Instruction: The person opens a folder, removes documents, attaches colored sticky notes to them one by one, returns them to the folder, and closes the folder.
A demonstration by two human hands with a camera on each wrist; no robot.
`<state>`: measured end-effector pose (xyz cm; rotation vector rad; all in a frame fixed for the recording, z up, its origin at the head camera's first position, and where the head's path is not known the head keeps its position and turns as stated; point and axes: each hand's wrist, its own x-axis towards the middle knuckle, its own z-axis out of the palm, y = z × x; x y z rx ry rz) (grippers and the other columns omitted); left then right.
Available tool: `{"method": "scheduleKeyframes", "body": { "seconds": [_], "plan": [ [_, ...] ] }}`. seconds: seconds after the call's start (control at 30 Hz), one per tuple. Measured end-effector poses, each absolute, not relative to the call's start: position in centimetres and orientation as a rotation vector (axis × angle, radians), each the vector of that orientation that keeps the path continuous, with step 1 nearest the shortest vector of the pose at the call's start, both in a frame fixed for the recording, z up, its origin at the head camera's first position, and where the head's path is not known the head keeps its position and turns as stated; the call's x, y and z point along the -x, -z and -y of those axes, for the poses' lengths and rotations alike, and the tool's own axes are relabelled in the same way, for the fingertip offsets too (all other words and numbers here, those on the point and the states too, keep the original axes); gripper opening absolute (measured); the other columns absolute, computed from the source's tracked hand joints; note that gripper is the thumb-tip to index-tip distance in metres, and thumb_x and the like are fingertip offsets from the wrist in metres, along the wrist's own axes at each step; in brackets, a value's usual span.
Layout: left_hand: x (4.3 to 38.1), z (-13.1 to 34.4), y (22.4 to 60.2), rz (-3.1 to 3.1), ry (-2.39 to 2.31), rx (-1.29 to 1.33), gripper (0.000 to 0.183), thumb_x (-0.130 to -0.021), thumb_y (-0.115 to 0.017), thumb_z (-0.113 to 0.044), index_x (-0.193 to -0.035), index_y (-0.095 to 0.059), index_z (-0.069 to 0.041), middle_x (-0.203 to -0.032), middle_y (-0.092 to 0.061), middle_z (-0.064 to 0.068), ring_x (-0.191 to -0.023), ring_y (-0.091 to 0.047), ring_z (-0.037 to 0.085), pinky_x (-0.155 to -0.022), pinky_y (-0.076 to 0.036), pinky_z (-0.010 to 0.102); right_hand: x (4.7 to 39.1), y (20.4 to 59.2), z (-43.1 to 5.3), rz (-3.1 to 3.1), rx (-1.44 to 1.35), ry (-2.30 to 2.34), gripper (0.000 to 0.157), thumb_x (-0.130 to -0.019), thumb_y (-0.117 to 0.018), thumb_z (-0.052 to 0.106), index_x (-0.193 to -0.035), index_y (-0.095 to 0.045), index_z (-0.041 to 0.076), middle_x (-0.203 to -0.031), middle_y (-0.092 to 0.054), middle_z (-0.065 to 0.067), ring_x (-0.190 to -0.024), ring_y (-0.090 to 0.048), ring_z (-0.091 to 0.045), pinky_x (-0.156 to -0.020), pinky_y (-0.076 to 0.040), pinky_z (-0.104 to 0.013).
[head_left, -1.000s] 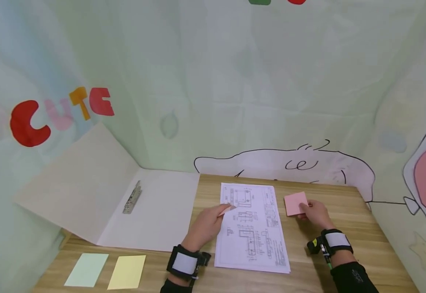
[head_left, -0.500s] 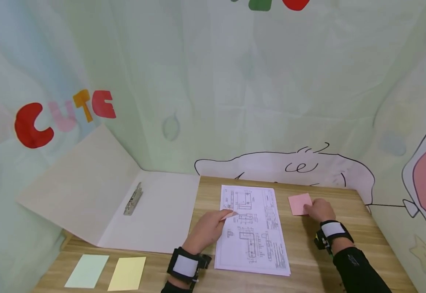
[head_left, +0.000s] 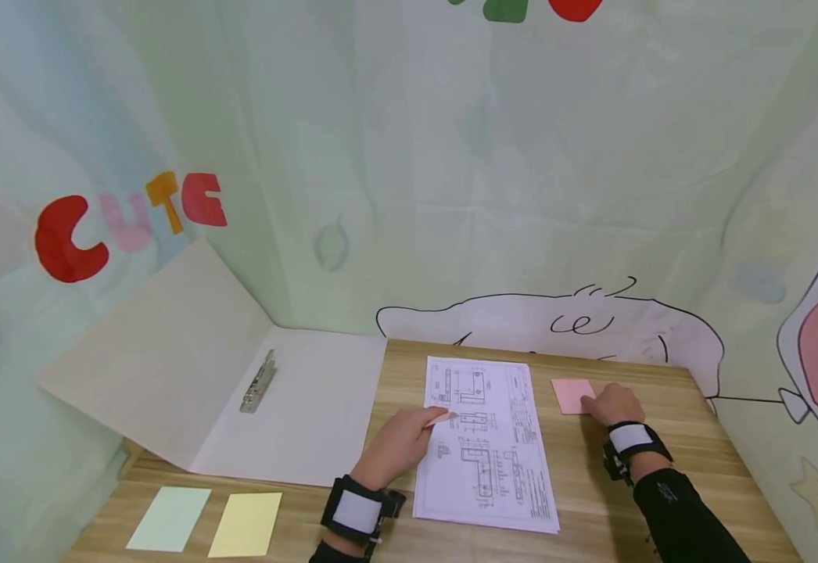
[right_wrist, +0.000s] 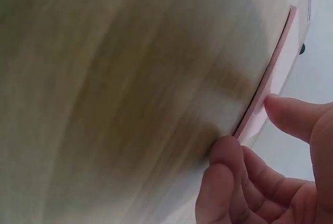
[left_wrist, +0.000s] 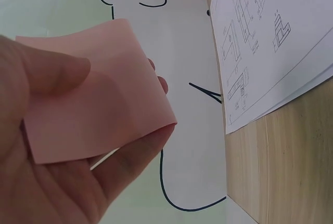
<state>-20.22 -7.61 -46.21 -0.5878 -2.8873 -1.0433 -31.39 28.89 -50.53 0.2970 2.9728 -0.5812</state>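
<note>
In the left wrist view my left hand (left_wrist: 57,182) pinches a single pink sticky note (left_wrist: 104,109), thumb on its face and fingers behind it. The head view has this left hand (head_left: 396,446) over the left edge of a stack of printed technical drawings (head_left: 482,469). Right of the papers, a pad of pink sticky notes (head_left: 571,396) lies flat on the wooden table. At its near right corner is my right hand (head_left: 615,407). Up close, the right thumb (right_wrist: 291,112) presses the pad's edge (right_wrist: 270,73) while curled fingers sit by its corner.
A white folder (head_left: 317,438) with a metal clip (head_left: 259,381) stands open at the left, its cover leaning against the curtain (head_left: 310,156). Pale green (head_left: 170,520) and yellow sticky notes (head_left: 245,524) lie along the table's front left.
My right hand has moved the pink pad slightly right and lowered it flat onto the table, still holding its corner. The left hand stays nearly in place with its note.
</note>
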Motion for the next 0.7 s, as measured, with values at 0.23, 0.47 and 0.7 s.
{"method": "scheduleKeyframes", "body": {
  "seconds": [0.23,0.47,0.7],
  "plan": [
    [20.3,7.5,46.2,2.882,0.924,0.616,0.03,-0.097,-0.05,-0.01,-0.124,-0.063,-0.01,-0.112,-0.066,0.005,-0.075,-0.053,0.01,-0.065,-0.043,0.024,30.3,50.2,-27.6,-3.058,-0.272,0.658,0.043,-0.088,-0.059,0.031,-0.054,-0.051,0.005,-0.052,-0.041,-0.002,-0.05,-0.041,-0.018,-0.045,-0.03,-0.028],
    [20.1,6.9,46.3,2.877,0.898,0.637,0.03,-0.095,-0.052,-0.006,-0.124,-0.063,-0.006,-0.118,-0.064,0.008,-0.082,-0.056,0.011,-0.069,-0.046,0.026,28.5,48.0,-23.0,-3.078,-0.072,0.85,0.033,-0.089,-0.06,0.026,-0.073,-0.063,-0.003,-0.063,-0.057,-0.008,-0.056,-0.05,-0.021,-0.048,-0.037,-0.031],
    [19.8,5.9,46.7,2.837,0.779,0.639,0.032,-0.093,-0.053,-0.003,-0.123,-0.062,-0.003,-0.119,-0.064,0.009,-0.105,-0.061,0.019,-0.084,-0.049,0.035,26.5,47.3,-18.0,-2.954,0.068,0.925,0.034,-0.093,-0.057,0.031,-0.079,-0.064,0.002,-0.06,-0.05,-0.004,-0.053,-0.047,-0.018,-0.048,-0.034,-0.027]
  ]
}}
